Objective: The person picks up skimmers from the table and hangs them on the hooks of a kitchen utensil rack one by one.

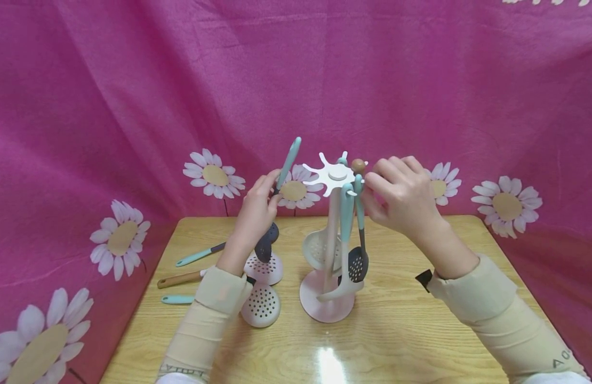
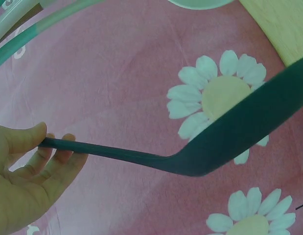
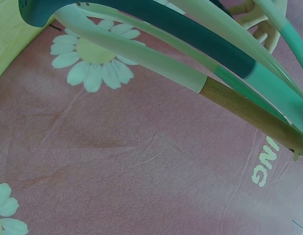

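My left hand [image 1: 260, 205] pinches a mint-handled utensil [image 2: 127, 154] by its dark neck, left of the rack; its handle points up and its broad dark head hangs low. A white rack [image 1: 320, 176] with hooked arms stands on a round pink base. My right hand [image 1: 401, 192] is at the rack's right side with bent fingers, fingertips right at the handle of a dark slotted spoon [image 1: 357, 264]; whether it grips anything I cannot tell. Also hanging there are a white ladle [image 1: 341, 290], a pale strainer [image 1: 317, 248] and a wooden-handled utensil [image 3: 249, 107].
On the wooden table [image 1: 397, 330], left of the rack, lie two white perforated utensils [image 1: 261, 305], a dark ladle [image 1: 273, 232], a mint handle [image 1: 177, 300] and a wooden handle [image 1: 181, 278]. A pink flowered cloth [image 1: 277, 80] rises behind the table.
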